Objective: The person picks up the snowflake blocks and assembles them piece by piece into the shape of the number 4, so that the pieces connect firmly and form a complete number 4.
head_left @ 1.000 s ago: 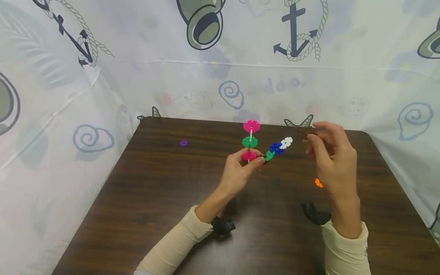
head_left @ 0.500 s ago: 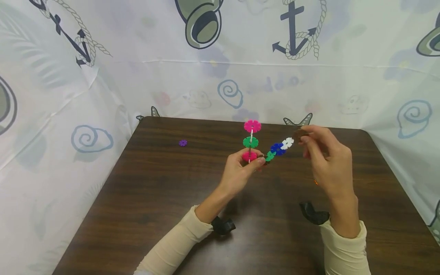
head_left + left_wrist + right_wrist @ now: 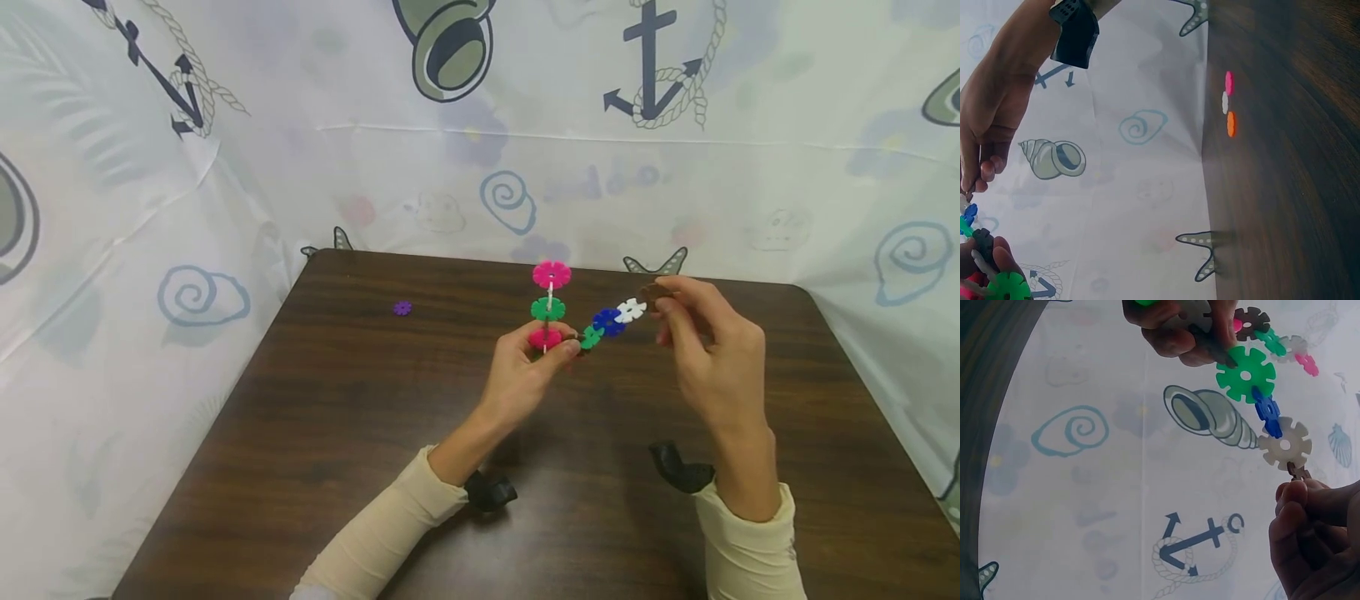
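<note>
My left hand (image 3: 513, 379) pinches a chain of notched plastic flower discs. From its fingers one branch stands upright, with a green disc (image 3: 548, 309) in the middle and a pink disc (image 3: 552, 274) on top. The other branch slants right through a green disc (image 3: 1245, 372), a blue disc (image 3: 1267, 411) and a white disc (image 3: 1285, 444). Between thumb and fingertips my right hand (image 3: 716, 358) holds a brown disc (image 3: 1298, 472), whose edge meets the white disc's rim. Whether their notches are fully interlocked, I cannot tell. Fingers of the left hand partly cover the chain's middle.
A purple disc (image 3: 402, 308) lies on the dark wooden table (image 3: 337, 433) at back left. In the left wrist view, pink (image 3: 1229, 82), white (image 3: 1225, 102) and orange (image 3: 1231, 124) discs lie on the table. A printed cloth (image 3: 360, 183) hangs behind.
My right hand has moved left, bringing the brown disc against the white end of the chain. The orange disc on the table is now hidden behind it in the head view. My left hand stays nearly still.
</note>
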A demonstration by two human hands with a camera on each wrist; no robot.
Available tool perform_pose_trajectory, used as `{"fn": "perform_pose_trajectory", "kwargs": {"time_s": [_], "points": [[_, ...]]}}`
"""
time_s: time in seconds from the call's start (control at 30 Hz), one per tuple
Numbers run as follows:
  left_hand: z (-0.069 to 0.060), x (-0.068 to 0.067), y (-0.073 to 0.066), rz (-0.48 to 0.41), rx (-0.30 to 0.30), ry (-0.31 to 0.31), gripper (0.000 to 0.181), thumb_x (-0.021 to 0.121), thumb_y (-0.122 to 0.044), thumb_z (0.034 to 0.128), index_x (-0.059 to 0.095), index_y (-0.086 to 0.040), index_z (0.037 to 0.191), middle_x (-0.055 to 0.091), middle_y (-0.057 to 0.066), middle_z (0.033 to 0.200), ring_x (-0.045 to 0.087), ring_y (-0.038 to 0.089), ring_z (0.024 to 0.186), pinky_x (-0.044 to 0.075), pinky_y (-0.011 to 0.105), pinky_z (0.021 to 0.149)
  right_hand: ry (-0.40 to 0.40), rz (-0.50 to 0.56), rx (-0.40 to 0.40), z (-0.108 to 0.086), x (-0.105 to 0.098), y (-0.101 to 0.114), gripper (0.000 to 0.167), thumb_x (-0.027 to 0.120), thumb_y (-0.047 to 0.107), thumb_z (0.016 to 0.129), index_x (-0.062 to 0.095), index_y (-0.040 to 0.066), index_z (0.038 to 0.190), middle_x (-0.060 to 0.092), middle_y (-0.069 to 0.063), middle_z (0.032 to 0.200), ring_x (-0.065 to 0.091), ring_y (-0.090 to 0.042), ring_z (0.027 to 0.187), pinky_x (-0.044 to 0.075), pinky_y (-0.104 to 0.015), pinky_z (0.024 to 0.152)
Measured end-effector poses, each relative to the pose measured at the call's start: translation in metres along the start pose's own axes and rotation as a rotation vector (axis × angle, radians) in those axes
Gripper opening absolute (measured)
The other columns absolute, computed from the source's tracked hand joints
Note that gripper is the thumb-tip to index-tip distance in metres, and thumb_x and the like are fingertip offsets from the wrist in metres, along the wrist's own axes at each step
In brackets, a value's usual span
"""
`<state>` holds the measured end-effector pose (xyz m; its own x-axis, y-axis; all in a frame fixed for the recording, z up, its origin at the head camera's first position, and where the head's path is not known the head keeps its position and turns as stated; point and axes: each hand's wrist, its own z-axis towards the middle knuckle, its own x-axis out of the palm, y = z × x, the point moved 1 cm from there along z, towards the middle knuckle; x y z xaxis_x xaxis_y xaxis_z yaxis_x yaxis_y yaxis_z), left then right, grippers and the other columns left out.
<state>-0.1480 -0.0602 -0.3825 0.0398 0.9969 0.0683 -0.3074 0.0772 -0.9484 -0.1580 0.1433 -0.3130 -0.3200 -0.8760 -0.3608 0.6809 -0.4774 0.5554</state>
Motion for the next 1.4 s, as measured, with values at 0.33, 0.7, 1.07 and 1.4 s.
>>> {"fn": "perform_pose_trajectory", "kwargs": {"time_s": [0.33,0.7,1.07,1.4], "points": [[0.001,0.001,0.0,0.023,-0.009,-0.011,0.018,0.073,-0.009,0.0954,0.072,0.005,0.107,0.074,0.023,0.093,0.069,0.016,0.082,0.062,0.037,0.082,0.015,0.047,0.005,0.001,0.001,-0.002,0.024,0.066,-0.006,0.096,0.074,0.002,0.117,0.066,0.024,0.084,0.059,0.004,0.062,0.048,-0.006,0.063],[0.003,-0.001,-0.001,-0.108,-0.065,0.08,0.018,0.069,-0.007,0.097,0.068,0.006,0.11,0.074,0.025,0.108,0.074,0.013,0.078,0.064,0.037,0.081,-0.017,0.042,-0.022,0.004,0.0,0.001,0.029,0.068,-0.012,0.091,0.075,0.0,0.116,0.069,0.004,0.078,0.057,0.004,0.064,0.046,-0.005,0.064],[0.003,-0.002,-0.001,-0.279,-0.053,0.068,0.025,0.065,-0.002,0.0934,0.063,0.012,0.115,0.072,-0.005,0.096,0.074,0.011,0.086,0.064,0.033,0.082,0.006,0.014,-0.084,0.005,0.005,0.011,0.03,0.069,-0.01,0.091,0.076,0.002,0.118,0.073,-0.013,0.082,0.056,0.008,0.067,0.046,-0.005,0.069],[0.004,0.0,0.0,-0.272,-0.021,-0.003,0.02,0.072,-0.005,0.0942,0.068,0.01,0.106,0.072,-0.007,0.08,0.065,0.015,0.07,0.058,0.026,0.066,0.029,0.004,-0.116,0.004,0.012,0.013,0.031,0.071,-0.009,0.091,0.076,0.004,0.118,0.073,-0.01,0.082,0.054,0.007,0.068,0.043,-0.006,0.068]]}}
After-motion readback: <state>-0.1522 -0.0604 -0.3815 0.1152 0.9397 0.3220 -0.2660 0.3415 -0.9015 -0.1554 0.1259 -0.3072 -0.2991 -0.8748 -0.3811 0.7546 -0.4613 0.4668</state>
